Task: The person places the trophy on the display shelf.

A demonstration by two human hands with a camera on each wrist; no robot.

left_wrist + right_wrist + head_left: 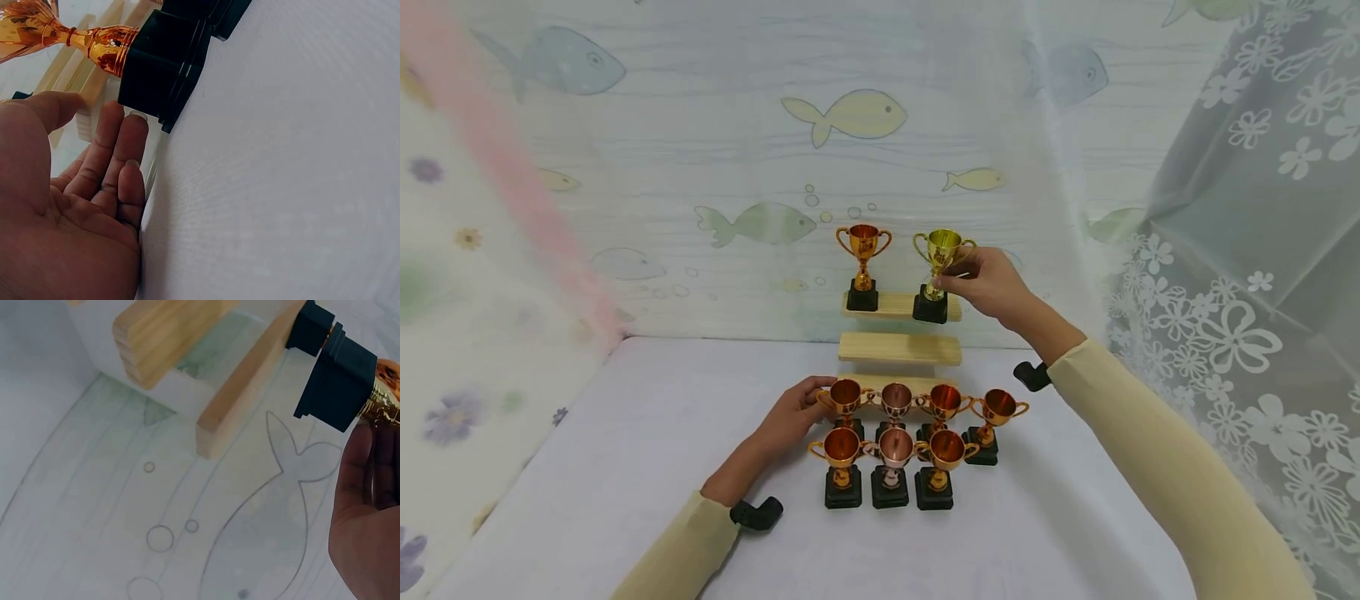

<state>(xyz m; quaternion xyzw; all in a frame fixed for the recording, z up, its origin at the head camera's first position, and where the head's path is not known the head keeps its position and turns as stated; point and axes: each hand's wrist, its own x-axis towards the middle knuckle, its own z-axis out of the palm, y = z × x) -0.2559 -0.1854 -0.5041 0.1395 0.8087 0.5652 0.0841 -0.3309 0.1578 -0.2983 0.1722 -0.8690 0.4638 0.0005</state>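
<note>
My right hand (996, 287) pinches a yellow-gold trophy cup (942, 250) by its stem, at the right end of the top wooden shelf (891, 305). In the right wrist view its black base (340, 378) shows close to the shelf's end; whether it touches the wood I cannot tell. An orange-gold trophy (862, 242) stands upright at that shelf's left end. Beside the back-left orange trophy (845, 398) on the table, my left hand (790, 417) lies low with relaxed fingers (128, 140) near the black base (162, 69).
Several orange and pink-bronze trophies stand in two rows on the white table (700, 392), among them a front pink one (893, 450) and a right-hand orange one (1000, 408). Behind them rises a stepped rack with a middle shelf (899, 348). A fish-print curtain (737, 150) hangs at the back.
</note>
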